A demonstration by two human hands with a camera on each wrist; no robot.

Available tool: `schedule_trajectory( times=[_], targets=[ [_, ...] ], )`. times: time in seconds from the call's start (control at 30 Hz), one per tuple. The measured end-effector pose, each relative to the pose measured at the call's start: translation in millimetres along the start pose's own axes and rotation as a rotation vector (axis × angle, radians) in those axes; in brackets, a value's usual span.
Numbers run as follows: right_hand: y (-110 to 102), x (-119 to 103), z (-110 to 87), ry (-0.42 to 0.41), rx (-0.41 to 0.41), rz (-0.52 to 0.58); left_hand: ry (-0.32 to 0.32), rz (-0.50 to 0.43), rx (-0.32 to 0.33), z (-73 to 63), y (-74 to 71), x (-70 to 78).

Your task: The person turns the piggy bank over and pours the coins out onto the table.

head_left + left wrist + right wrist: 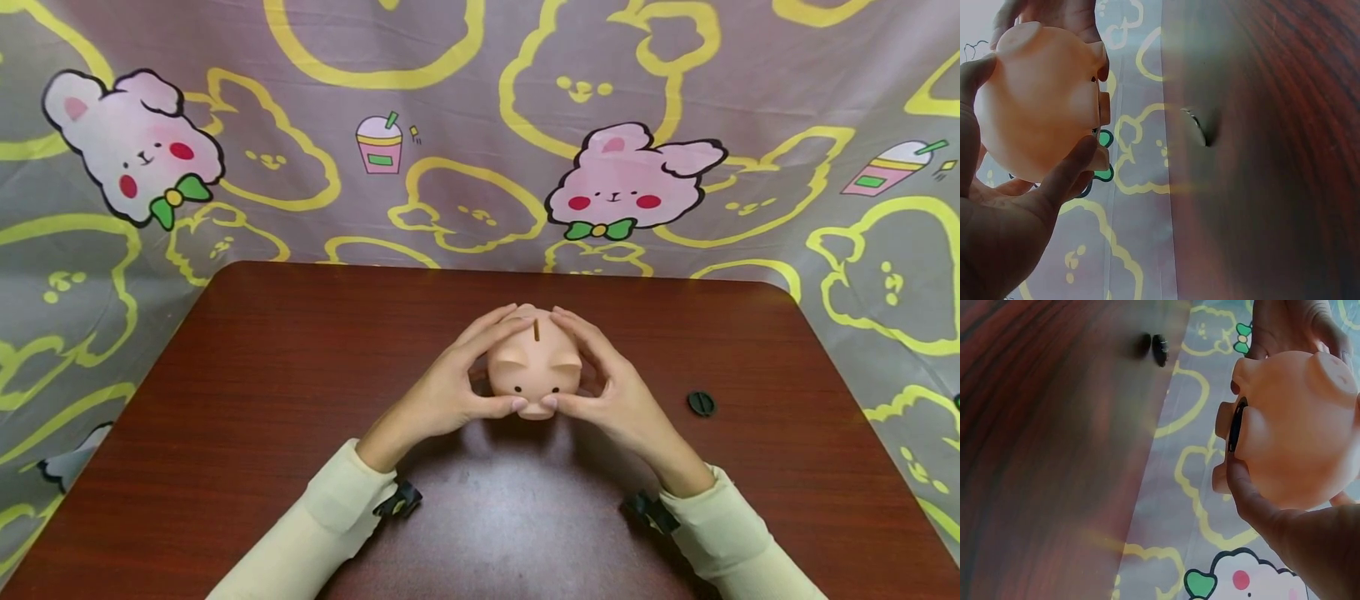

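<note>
Both hands hold a pink piggy bank above the table, its snout toward me and its coin slot on top. The left hand grips one side, its thumb beside the snout in the head view. Around the other side curls the right hand, thumb likewise near the snout. In the right wrist view a dark round opening shows between the stubby legs. Below the bank, a thin coin-like disc shows in the left wrist view, close over the tabletop; the bank hides it in the head view.
A black slotted round plug lies on the dark red wooden table, to the right of the right hand. Behind the table hangs a cartoon-print curtain. Black wrist cameras sit at the sleeve cuffs.
</note>
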State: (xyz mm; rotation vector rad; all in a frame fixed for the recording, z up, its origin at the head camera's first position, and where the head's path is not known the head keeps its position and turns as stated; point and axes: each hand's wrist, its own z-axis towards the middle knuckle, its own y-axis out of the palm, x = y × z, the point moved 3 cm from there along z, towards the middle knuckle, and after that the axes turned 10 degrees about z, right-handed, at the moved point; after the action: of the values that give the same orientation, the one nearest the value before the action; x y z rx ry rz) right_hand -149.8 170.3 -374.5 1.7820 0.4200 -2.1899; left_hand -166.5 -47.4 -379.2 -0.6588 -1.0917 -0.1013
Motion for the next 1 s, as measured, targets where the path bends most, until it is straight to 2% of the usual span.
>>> schedule_trajectory(
  times=[0.27, 0.5, 0.77, 1.0],
  targets=[
    [0.9, 0.9, 0.5, -0.007, 0.002, -0.005, 0.023, -0.002, 0.006, -0.1, -0.7, -1.3],
    [3.2, -1.5, -0.4, -0.058, 0.025, -0.122, 0.010, -0.037, 0.000, -1.0, -0.4, -4.0],
    [9.0, -8.9, -0.2, -0.165, 0.002, -0.248, -0.030, -0.136, 0.000, -4.2, 6.9, -12.1],
    [12.1, -10.3, 1.7, -0.183, -0.009, -0.253, -0.034, -0.208, -0.001, -5.6, 10.0, -15.7]
  ],
)
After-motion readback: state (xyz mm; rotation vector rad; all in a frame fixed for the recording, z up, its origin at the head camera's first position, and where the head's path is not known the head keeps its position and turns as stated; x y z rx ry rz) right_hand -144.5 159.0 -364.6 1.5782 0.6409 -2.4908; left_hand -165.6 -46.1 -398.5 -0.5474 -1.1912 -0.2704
